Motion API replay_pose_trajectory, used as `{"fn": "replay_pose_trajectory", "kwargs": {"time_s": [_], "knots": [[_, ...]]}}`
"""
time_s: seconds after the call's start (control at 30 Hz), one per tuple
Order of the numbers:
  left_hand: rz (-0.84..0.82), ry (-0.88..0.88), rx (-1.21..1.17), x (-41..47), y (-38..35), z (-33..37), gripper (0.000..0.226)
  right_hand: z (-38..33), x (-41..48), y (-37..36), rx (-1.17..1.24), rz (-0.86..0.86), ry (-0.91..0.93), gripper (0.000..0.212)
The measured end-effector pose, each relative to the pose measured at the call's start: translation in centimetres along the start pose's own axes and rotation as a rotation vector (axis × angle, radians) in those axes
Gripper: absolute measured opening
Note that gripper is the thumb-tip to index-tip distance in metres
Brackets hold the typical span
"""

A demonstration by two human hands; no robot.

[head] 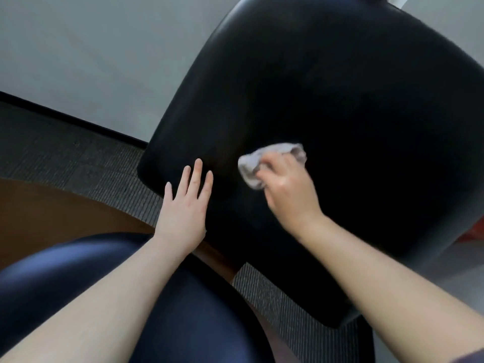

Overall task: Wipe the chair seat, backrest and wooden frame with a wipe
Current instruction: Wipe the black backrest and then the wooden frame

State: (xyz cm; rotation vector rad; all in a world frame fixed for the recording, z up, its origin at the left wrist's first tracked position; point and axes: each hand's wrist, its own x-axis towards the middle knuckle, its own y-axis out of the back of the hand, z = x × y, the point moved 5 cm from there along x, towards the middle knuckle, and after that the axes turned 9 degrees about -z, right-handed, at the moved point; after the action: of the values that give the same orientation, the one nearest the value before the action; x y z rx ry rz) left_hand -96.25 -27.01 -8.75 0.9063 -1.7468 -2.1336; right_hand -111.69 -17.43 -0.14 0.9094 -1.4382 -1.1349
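Observation:
A large black padded chair surface point(327, 106) fills the upper right of the head view; whether it is the seat or the backrest I cannot tell. My right hand point(288, 187) presses a crumpled white wipe point(264, 161) against its lower middle. My left hand point(186, 205) lies flat on the same black surface near its left edge, fingers spread and holding nothing. A strip of brown wood point(220, 260) shows under the black pad between my forearms.
A dark blue rounded cushion point(78, 279) sits below my left arm. Brown wood point(39, 213) curves along the left. Grey ribbed carpet point(78, 158) covers the floor, and a pale wall point(104, 48) with a black baseboard rises behind it.

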Motion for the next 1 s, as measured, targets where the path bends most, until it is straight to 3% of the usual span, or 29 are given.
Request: {"fn": "replay_pose_trajectory", "kwargs": {"time_s": [0.07, 0.17, 0.2, 0.23, 0.33, 0.4, 0.47, 0.53, 0.7, 0.87, 1.0], "knots": [[-0.005, 0.01, -0.054, -0.2, -0.5, 0.7, 0.091, -2.4, -3.1, -3.6, -0.045, -0.085, 0.115, 0.017], [-0.035, 0.0, -0.097, -0.7, -1.4, 1.7, 0.093, -5.7, -7.0, -5.4, 0.232, -0.025, 0.41, 0.03], [-0.034, -0.016, -0.112, -1.0, -1.5, 2.2, 0.092, -5.5, -7.8, -5.2, 0.168, -0.187, 0.429, 0.035], [-0.012, -0.039, -0.128, -1.2, -1.4, 2.8, 0.091, -3.8, -7.7, -4.4, 0.011, -0.379, 0.406, 0.035], [0.121, -0.15, -0.154, -1.6, 0.5, 5.1, 0.089, 1.2, -4.9, 2.4, -0.142, -0.238, 0.103, 0.016], [0.195, -0.207, -0.161, -1.3, 1.6, 6.5, 0.087, 3.2, -2.9, 6.2, -0.173, -0.056, 0.03, 0.013], [0.195, -0.218, -0.177, -0.6, 2.3, 7.8, 0.087, 3.8, -2.8, 7.0, -0.19, -0.03, -0.012, 0.013], [0.15, -0.178, -0.165, 0.1, 2.0, 8.5, 0.092, 3.0, -5.0, 5.1, -0.2, -0.086, 0.036, 0.011], [0.092, -0.104, -0.055, 0.6, 1.5, 9.0, 0.099, 1.2, -11.8, 1.1, -0.256, -0.408, 0.222, 0.014], [0.072, -0.042, -0.113, -1.0, 2.5, 10.2, 0.096, 3.9, -9.4, 6.8, -0.381, -0.358, 0.132, 0.019], [0.126, -0.119, -0.146, -2.5, 2.3, 11.5, 0.091, 5.2, -10.5, 6.9, -0.587, -0.495, 0.329, 0.035]]}}
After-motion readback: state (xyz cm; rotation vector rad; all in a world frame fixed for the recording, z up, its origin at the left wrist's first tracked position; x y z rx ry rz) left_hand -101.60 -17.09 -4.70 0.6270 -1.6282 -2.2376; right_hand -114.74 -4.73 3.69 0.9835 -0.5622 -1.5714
